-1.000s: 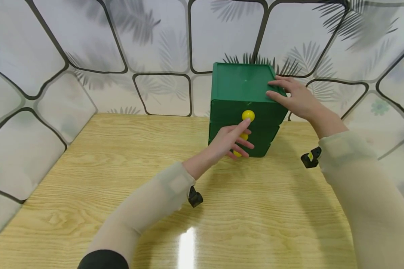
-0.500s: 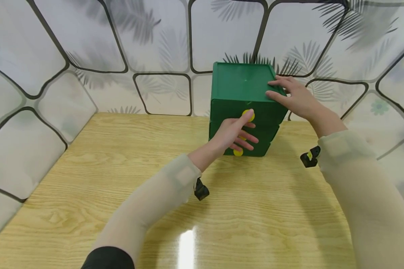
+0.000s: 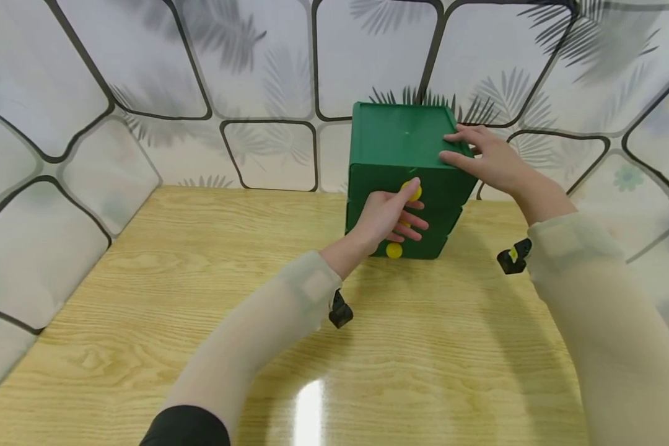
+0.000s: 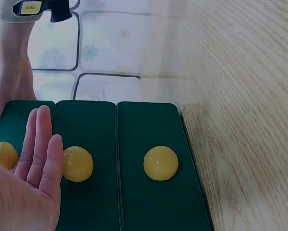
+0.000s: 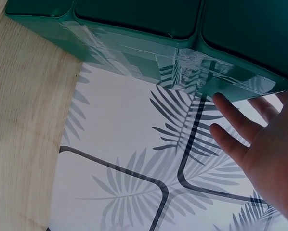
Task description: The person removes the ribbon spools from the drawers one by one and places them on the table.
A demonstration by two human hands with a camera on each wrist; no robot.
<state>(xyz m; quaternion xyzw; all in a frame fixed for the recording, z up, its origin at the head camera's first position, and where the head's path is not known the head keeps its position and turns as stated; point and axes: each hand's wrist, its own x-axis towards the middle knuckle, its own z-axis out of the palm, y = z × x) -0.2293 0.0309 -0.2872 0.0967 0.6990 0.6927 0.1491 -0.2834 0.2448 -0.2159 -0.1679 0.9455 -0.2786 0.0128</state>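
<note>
A green box of three stacked drawers stands on the table by the wall. Each drawer front bears one round yellow knob. My left hand reaches to the top knob, its thumb over the knob in the head view and the knob lying between thumb and fingers. Those fingers stretch out straight past the middle knob; the bottom knob is in full sight. My right hand rests on the box's top right edge, fingers spread, several fingertips hanging along its side.
A wood-grain table spreads in front and to the left. Behind the box rises a wall patterned with leaves and dark outlines. Strips of clear tape run along the box's side. Small black devices sit at both wrists.
My left hand has moved up and right, its thumb now over the top knob and the bottom knob uncovered. My right hand has stayed on the box, and the drawers have not moved.
</note>
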